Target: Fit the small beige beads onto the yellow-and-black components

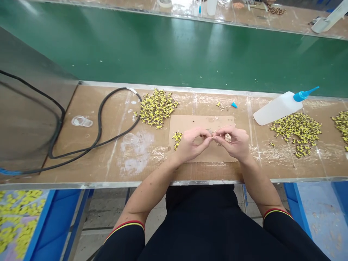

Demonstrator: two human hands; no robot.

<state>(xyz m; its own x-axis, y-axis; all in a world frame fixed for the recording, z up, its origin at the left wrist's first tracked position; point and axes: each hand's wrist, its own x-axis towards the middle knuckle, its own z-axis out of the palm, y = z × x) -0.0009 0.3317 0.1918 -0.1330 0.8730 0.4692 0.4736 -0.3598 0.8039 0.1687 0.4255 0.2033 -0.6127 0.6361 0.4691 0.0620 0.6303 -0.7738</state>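
Above a cardboard sheet (pixel 206 156), my left hand (pixel 191 145) and my right hand (pixel 233 142) meet fingertip to fingertip. Both are pinched closed around something too small to make out. Next to my left hand lies a little cluster of yellow and dark pieces (pixel 177 140). Small pale bits (pixel 227 137) show on the cardboard beneath my right hand, partly hidden by its fingers. Beyond the sheet sit more tiny whitish bits (pixel 223 107) and a blue cap (pixel 234 105).
A large yellow-dark pile (pixel 157 107) lies back left, another pile (pixel 297 128) to the right. A white squeeze bottle (pixel 280 108) with a blue nozzle leans over the right pile. A black cable (pixel 99 119) loops across the left. The green belt (pixel 168 50) runs behind.
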